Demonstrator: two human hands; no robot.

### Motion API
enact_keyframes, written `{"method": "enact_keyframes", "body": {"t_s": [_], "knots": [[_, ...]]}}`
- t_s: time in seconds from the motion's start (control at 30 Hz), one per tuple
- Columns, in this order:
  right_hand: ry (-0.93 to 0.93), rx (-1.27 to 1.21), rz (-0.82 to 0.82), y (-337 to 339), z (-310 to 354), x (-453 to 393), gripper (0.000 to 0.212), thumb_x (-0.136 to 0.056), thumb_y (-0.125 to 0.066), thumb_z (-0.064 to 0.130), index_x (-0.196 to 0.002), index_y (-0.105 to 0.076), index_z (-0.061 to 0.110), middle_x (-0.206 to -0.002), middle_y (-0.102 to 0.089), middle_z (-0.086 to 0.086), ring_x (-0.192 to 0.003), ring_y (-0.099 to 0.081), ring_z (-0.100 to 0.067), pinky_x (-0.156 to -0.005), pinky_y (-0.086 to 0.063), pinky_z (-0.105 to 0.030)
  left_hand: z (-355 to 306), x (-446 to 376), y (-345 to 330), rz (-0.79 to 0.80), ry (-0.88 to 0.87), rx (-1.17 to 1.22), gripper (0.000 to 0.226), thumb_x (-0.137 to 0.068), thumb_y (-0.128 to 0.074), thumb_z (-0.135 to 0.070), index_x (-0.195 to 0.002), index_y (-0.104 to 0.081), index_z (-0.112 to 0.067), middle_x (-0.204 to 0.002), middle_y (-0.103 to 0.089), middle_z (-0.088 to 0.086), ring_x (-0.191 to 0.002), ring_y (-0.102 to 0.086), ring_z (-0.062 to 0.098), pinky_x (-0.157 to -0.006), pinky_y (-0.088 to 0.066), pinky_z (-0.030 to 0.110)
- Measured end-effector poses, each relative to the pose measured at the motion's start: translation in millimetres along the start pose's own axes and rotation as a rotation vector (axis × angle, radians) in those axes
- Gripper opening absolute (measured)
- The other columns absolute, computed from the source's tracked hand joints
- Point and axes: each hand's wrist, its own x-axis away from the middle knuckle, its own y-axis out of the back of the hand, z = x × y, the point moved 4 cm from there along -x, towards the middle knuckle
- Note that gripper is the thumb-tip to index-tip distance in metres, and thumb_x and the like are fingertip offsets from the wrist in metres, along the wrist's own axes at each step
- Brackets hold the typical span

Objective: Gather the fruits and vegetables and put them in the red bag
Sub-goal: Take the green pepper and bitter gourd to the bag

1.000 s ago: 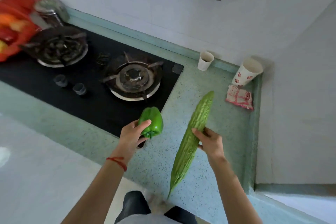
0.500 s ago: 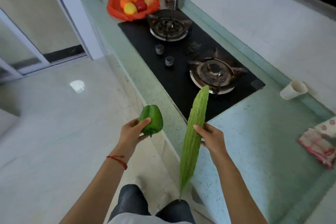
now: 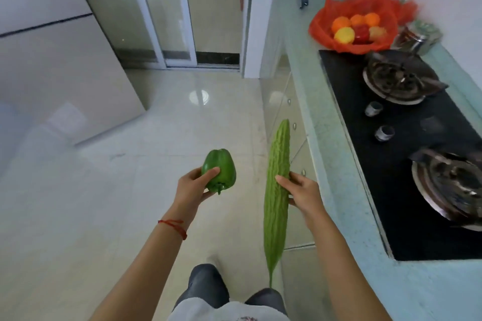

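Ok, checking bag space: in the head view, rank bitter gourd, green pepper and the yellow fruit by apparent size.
1. bitter gourd, clearly longest.
2. green pepper.
3. yellow fruit in the red bag; it sits much farther away, so its rank against the pepper is unsure.

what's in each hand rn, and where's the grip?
Left hand holds the green pepper, grip around its stem end. Right hand holds the bitter gourd, grip at mid-length.

Open floor (image 3: 161,138) lies ahead, left of the counter (image 3: 313,122). On the counter, stove (image 3: 407,154) burners and a steel pot (image 3: 417,35) flank the bag (image 3: 323,26); its mouth faces up, unobstructed.
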Motion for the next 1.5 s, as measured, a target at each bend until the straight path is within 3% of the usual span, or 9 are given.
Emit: {"method": "enact_keyframes", "body": {"t_s": [0.13, 0.43, 0.7, 0.87, 1.1, 1.4, 1.5], "knots": [[0.003, 0.040, 0.043, -50, 13, -28, 0.028, -0.082, -0.066, 0.011, -0.110, -0.063, 0.008, -0.086, -0.067, -0.001, -0.073, -0.063, -0.010, -0.049, -0.051, -0.015, -20, -27, 41, -0.059, -0.012, 0.034, 0.034, -0.080, -0.068, -0.018, -0.110, -0.061, -0.002, -0.103, -0.067, 0.015, -0.093, -0.066, 0.022, -0.066, -0.057, 0.025], [0.008, 0.044, 0.042, -100, 44, -92, 0.020, -0.082, -0.067, 0.013, -0.101, -0.064, 0.016, -0.083, -0.068, 0.004, -0.072, -0.063, -0.008, -0.050, -0.052, -0.016, -61, -96, 69, -0.097, 0.005, 0.041, 0.037, -0.080, -0.068, -0.019, -0.112, -0.060, -0.001, -0.104, -0.066, 0.014, -0.093, -0.065, 0.021, -0.066, -0.056, 0.025], [0.013, 0.035, 0.037, -114, 89, -197, 0.021, -0.082, -0.067, 0.014, -0.104, -0.065, 0.015, -0.085, -0.069, 0.003, -0.074, -0.065, -0.009, -0.051, -0.052, -0.016, -111, -194, 36, -0.085, 0.005, 0.037, 0.036, -0.080, -0.068, -0.020, -0.111, -0.061, -0.002, -0.105, -0.067, 0.014, -0.095, -0.065, 0.020, -0.066, -0.057, 0.024], [0.000, 0.045, 0.041, -121, 134, -281, 0.029, -0.082, -0.068, 0.018, -0.110, -0.065, 0.011, -0.094, -0.070, -0.002, -0.083, -0.066, -0.016, -0.071, -0.057, -0.031, -165, -267, 3, -0.085, 0.008, 0.042, 0.036, -0.081, -0.068, -0.020, -0.111, -0.061, -0.002, -0.102, -0.067, 0.013, -0.093, -0.064, 0.021, -0.070, -0.055, 0.027], [-0.011, -0.006, 0.024, -130, 204, -381, 0.031, -0.081, -0.068, 0.016, -0.111, -0.064, 0.011, -0.092, -0.069, -0.002, -0.080, -0.065, -0.014, -0.055, -0.056, -0.020, -247, -353, -32, -0.082, -0.034, 0.041, 0.038, -0.081, -0.067, -0.021, -0.113, -0.060, -0.002, -0.106, -0.067, 0.013, -0.097, -0.065, 0.022, -0.071, -0.055, 0.026], [-0.024, -0.051, -0.030, -161, 259, -486, 0.022, -0.081, -0.068, 0.015, -0.103, -0.064, 0.017, -0.090, -0.069, -0.002, -0.081, -0.066, -0.014, -0.060, -0.057, -0.022, -323, -470, -64, -0.022, -0.016, -0.002, 0.023, -0.081, -0.068, -0.021, -0.101, -0.063, -0.008, -0.104, -0.067, 0.013, -0.092, -0.065, 0.019, -0.064, -0.056, 0.024], [-0.034, -0.084, -0.076, -174, 275, -519, 0.016, -0.082, -0.068, 0.014, -0.098, -0.066, 0.018, -0.088, -0.070, -0.002, -0.079, -0.066, -0.015, -0.058, -0.057, -0.023, -352, -515, -75, 0.035, -0.006, -0.034, 0.024, -0.081, -0.068, -0.020, -0.101, -0.063, -0.008, -0.106, -0.067, 0.013, -0.096, -0.065, 0.021, -0.069, -0.056, 0.027]]}}
